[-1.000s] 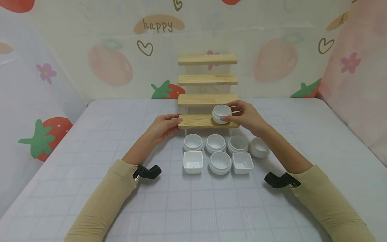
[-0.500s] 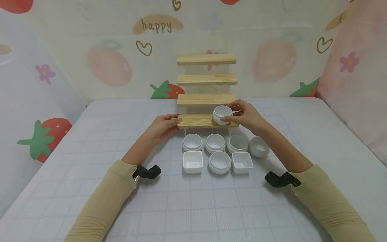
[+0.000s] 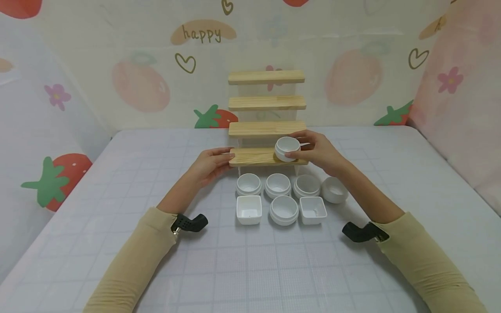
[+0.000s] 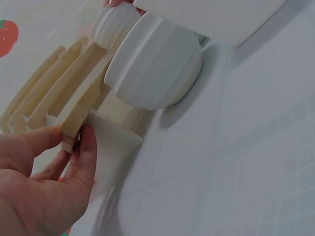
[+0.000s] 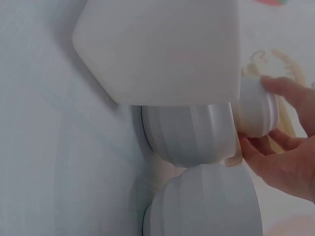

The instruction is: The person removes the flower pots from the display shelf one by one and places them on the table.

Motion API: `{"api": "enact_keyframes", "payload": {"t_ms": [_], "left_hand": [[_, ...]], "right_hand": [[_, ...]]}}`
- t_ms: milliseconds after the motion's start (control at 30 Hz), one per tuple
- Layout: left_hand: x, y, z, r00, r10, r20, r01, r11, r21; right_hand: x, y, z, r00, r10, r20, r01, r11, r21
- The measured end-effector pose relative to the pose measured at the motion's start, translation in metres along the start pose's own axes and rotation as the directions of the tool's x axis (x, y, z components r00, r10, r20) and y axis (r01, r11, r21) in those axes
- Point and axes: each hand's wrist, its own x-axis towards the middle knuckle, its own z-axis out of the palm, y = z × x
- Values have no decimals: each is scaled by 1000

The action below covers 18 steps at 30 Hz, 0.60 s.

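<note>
A wooden tiered rack stands at the back of the table, and my left hand (image 3: 209,167) pinches the left end of its lowest board (image 3: 252,157). The left wrist view shows the thumb on one face of that board (image 4: 81,115) and the fingers underneath. On the right part of the same board is a small round white pot (image 3: 282,153), gripped by my right hand (image 3: 320,151). In the right wrist view, thumb and fingers sit on opposite sides of this pot (image 5: 253,110). Whether the pot's base touches the wood is hard to tell.
In front of the rack stand several round white pots (image 3: 284,219) and two square ones, a left square pot (image 3: 249,217) and a right square pot (image 3: 313,216). One round pot (image 3: 334,192) lies close under my right forearm. Upper boards (image 3: 266,104) rise behind.
Both hands keep their grips, and the pot stays almost still on the lowest board. The whole head view has drifted very slightly.
</note>
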Motion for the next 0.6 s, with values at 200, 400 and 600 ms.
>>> {"api": "enact_keyframes", "payload": {"t_ms": [200, 400, 600], "left_hand": [[1, -1, 0, 1000, 12, 3, -12, 1000, 8], [2, -2, -1, 1000, 11, 6, -11, 1000, 9], [2, -2, -1, 1000, 16, 2, -16, 1000, 17]], "right_hand": [[0, -1, -1, 1000, 1, 2, -1, 1000, 5], [-1, -4, -3, 1000, -3, 2, 3, 1000, 0], [-4, -9, -4, 1000, 0, 7, 0, 1000, 1]]}}
